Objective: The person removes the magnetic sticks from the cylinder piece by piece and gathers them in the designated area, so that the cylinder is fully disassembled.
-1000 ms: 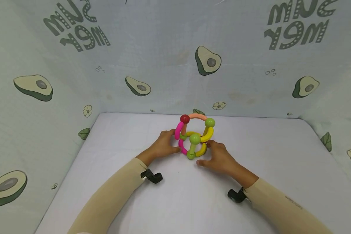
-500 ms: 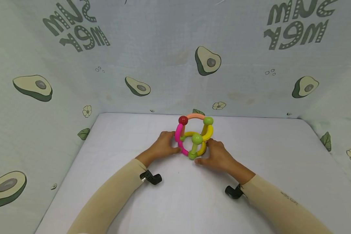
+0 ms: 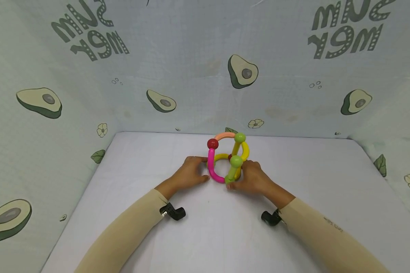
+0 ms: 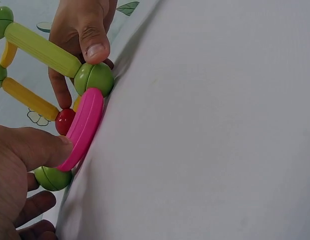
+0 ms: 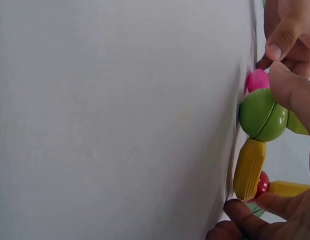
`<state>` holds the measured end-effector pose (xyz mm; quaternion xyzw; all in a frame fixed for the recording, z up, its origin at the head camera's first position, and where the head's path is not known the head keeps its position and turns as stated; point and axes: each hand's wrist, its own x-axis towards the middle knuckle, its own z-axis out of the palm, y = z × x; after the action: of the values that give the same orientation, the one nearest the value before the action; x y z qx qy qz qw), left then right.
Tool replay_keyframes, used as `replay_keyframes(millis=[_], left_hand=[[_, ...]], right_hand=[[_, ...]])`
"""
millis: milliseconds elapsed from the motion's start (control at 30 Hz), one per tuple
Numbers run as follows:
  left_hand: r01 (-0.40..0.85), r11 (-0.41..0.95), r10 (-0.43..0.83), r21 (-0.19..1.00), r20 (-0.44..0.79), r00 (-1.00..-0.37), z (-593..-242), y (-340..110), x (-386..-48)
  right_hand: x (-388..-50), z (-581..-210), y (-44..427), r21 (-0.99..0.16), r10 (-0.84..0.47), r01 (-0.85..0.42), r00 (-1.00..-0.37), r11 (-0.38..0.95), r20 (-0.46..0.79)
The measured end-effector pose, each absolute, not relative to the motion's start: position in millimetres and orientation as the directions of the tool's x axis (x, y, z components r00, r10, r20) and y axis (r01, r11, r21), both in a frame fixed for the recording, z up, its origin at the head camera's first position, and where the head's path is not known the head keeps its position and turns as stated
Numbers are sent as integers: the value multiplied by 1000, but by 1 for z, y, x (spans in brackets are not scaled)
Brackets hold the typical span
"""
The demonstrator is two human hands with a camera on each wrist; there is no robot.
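A stick-and-ball building toy (image 3: pixel 236 162) stands upright on the white table, a cage of coloured rods and balls. Its pink curved rod (image 4: pixel 85 125) faces my left hand (image 3: pixel 188 174), whose thumb lies against that rod; the fingers reach round beside a lower green ball (image 4: pixel 53 178). My right hand (image 3: pixel 253 177) grips the other side low down. Its thumb is at the front lower green ball (image 5: pixel 264 115), and its fingers curl by the red ball (image 5: pixel 263 184) and yellow rod (image 5: pixel 250 169). Parts of the right fingers are hidden behind the toy in the head view.
A white cloth covers the table (image 3: pixel 205 231). Behind it hangs a backdrop cloth (image 3: pixel 198 72) printed with avocados and lettering, and it continues along both sides. Black wrist cameras sit on the left cuff (image 3: pixel 172 211) and the right cuff (image 3: pixel 271 218).
The toy has turned on the spot: its front green upper ball moved right, while its back green ball moved left. My right hand shifted slightly left, closer around the toy's base.
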<state>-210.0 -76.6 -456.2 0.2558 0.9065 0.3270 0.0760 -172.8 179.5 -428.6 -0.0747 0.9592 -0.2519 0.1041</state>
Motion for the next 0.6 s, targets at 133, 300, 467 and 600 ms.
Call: replay_keyframes(millis=[133,300,467,600], left_hand=[[409,656,515,634,20,-857,-455,-79,-206],[408,652,517,639,20,-856,-454,-81,-200],[434,644,532,630,39,-846,-455,-83,-197],[451,652,542,609,41,-839,-456,-84,-194]], right_hand=[[-175,-428,180,-498,-207,-103,-965,861,-158],[-178,-428,182,-501,-228,-118,-960,857,-164],[-179,-428,184,-502,-222,-106,-959,858,-178],[-180,-429,186,-515,-223,-108,-960,851,-168]])
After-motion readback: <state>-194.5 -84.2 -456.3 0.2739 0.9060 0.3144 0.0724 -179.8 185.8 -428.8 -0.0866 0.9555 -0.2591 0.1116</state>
